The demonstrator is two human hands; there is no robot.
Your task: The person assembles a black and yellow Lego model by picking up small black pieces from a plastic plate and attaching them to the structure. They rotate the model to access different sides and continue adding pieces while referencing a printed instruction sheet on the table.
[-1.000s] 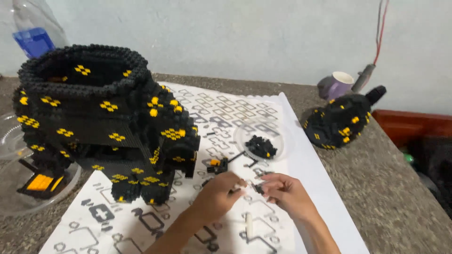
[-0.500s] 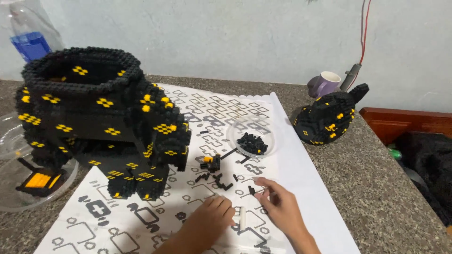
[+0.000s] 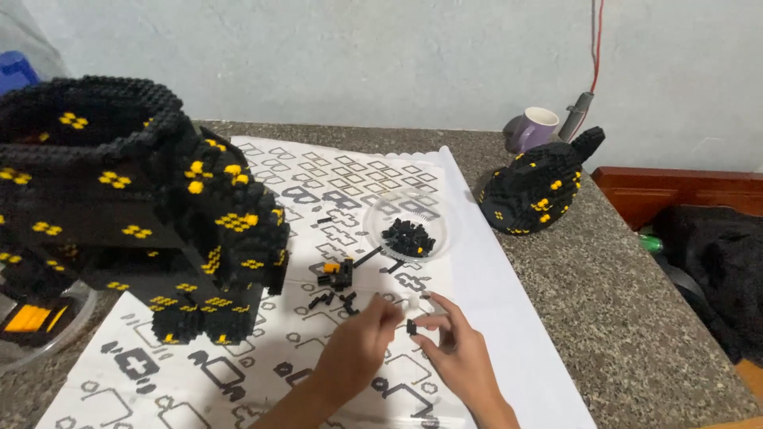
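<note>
Both our hands meet low at centre over the printed sheet (image 3: 262, 349). Right hand (image 3: 461, 357) pinches one small black brick (image 3: 411, 326) between thumb and forefinger. Left hand (image 3: 358, 349) has its fingertips pressed together at 9 o'clock of the brick; what it holds, we cannot tell.

We judge the brick light, rigid, smooth, easy to drop; best nipped by its side faces.

Count: one large black-and-yellow model (image 3: 135, 206) at 10 o'clock, one smaller part (image 3: 536, 187) at 1 o'clock, one clear dish (image 3: 407, 230) of black pieces at 12, a scatter of loose bricks (image 3: 338, 278) at 11, one mug (image 3: 531, 129) at the worktop's (image 3: 620, 302) far edge.
</note>
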